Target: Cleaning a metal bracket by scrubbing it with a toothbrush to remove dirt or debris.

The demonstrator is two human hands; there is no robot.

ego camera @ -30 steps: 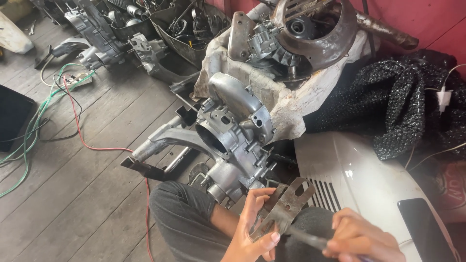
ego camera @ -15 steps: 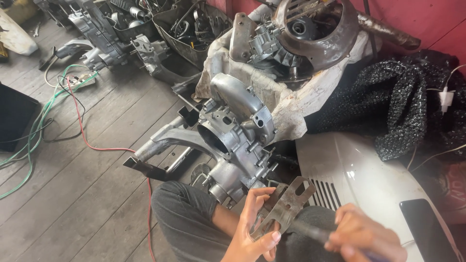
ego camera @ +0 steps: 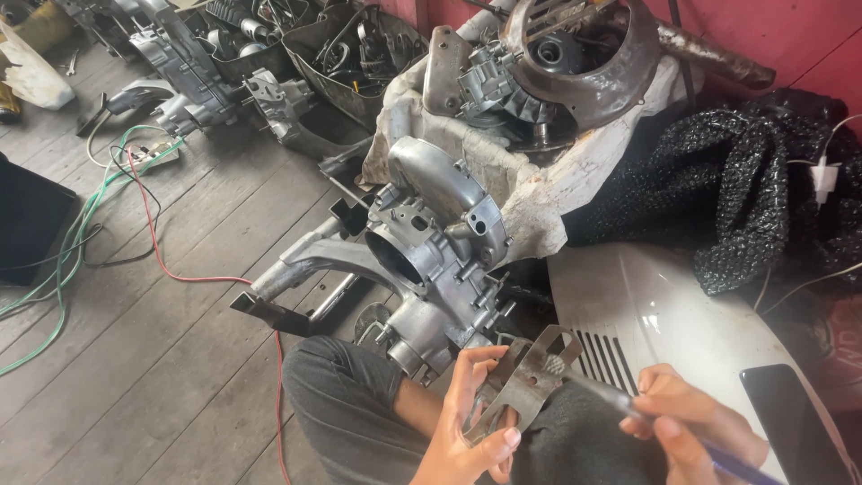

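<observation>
Just below the grey engine casing (ego camera: pixel 431 260), the left hand (ego camera: pixel 467 431) grips a flat metal bracket (ego camera: pixel 530 386) in its fingers. Right of the casing, the right hand (ego camera: pixel 687 431) clenches a small brush (ego camera: pixel 593 386), bristles touching the bracket.

Dark blank phone screen (ego camera: pixel 790 415) on white panel (ego camera: pixel 664 305)

Open room lies to the left, over the wooden floor (ego camera: pixel 180 359), crossed only by loose cables (ego camera: pixel 81 242) and a red wire (ego camera: pixel 193 277). Straight ahead the engine casing (ego camera: pixel 431 260) stands just beyond the left hand (ego camera: pixel 471 422) and blocks forward reach. To the right, the white panel (ego camera: pixel 664 314) and black netting (ego camera: pixel 718 198) hem in the right hand (ego camera: pixel 691 431). Parts trays (ego camera: pixel 332 54) crowd the far floor.
</observation>
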